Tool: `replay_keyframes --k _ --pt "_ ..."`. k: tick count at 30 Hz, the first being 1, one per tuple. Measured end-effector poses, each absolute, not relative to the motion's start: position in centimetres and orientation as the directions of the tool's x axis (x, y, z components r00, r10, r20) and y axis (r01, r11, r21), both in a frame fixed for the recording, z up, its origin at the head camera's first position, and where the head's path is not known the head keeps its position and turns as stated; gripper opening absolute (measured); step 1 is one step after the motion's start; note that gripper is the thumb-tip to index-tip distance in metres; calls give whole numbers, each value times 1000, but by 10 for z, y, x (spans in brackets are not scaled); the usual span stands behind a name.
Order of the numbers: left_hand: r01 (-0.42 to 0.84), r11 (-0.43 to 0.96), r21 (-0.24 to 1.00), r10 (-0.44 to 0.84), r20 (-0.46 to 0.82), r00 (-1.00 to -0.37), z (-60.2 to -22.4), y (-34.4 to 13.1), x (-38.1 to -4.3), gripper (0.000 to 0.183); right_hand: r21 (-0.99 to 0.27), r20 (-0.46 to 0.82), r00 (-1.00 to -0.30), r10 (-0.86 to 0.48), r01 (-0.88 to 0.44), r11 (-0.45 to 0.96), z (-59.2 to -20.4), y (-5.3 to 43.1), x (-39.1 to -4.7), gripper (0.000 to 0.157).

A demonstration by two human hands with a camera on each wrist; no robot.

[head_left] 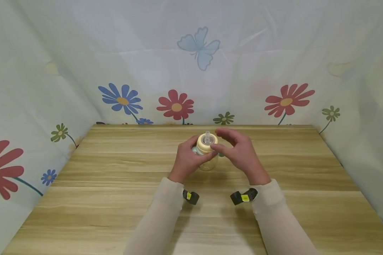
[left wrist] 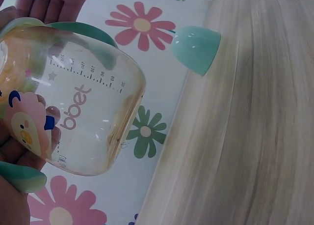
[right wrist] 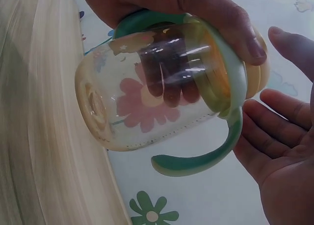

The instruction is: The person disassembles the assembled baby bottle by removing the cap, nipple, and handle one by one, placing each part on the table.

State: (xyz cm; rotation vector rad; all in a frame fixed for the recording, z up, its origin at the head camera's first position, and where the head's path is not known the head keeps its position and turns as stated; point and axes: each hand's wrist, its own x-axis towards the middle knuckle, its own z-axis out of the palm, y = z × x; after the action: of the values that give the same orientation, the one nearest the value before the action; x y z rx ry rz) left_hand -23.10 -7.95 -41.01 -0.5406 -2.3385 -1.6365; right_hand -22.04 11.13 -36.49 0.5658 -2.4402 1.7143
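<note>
Head view shows the bottle [head_left: 205,148] with long axis roughly upright, over the far half of the table [head_left: 131,159], just left of the right hand [head_left: 241,151]. The nearer left hand [head_left: 187,157] grips it; the right, fingers apart, holds nothing beside the yellow collar [right wrist: 256,81], touching or not I cannot tell.

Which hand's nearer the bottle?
Left hand: it grips the bottle. The right hand is open at the right of its collar; contact unclear.
</note>
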Motion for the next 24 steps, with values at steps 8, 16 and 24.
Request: replay_keyframes --k 8,16,24 --pt "428 334 840 151 401 -904 -409 -81 -231 56 -884 275 -923 -268 -352 307 -364 103 -219 60" --pt "477 338 811 160 449 -879 -409 -81 -231 55 -881 248 -931 -268 -331 337 -368 98 -220 65" --pt "491 312 813 179 458 -871 -412 -78 -231 56 -859 255 -934 -250 -338 386 -369 96 -218 68"
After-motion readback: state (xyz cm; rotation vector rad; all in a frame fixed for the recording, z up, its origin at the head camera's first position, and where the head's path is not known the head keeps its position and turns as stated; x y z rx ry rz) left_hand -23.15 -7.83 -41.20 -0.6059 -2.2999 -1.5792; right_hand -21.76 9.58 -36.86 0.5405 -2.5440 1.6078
